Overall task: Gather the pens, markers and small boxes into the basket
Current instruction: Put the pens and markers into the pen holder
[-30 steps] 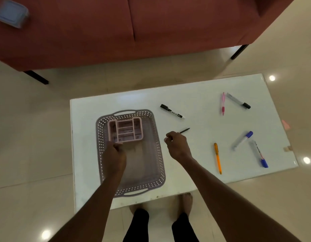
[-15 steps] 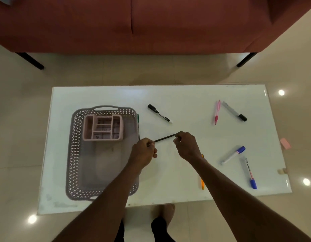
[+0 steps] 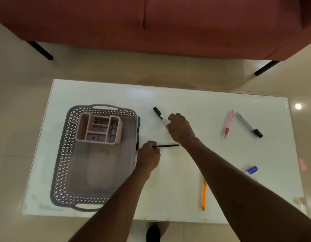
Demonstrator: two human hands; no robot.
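Observation:
A grey perforated basket (image 3: 67,154) sits on the left of the white table (image 3: 186,102), with a pink compartment box (image 3: 98,128) inside it at the far end. My left hand (image 3: 148,157) grips a thin black pen (image 3: 168,146) just right of the basket. Farther out, my right hand (image 3: 180,128) has its fingers closing around the white barrel of a black-capped marker (image 3: 158,112) lying on the table. A green-capped marker (image 3: 138,126) lies against the basket's right wall.
On the right lie a pink pen (image 3: 228,124), a black-capped white marker (image 3: 248,126), a blue-capped marker (image 3: 252,170) partly hidden by my arm, and an orange pen (image 3: 204,194). A red sofa (image 3: 151,23) stands beyond the table.
My right hand let go of the thin black pen and moved away to the black-capped marker. My left hand now holds the thin pen alone.

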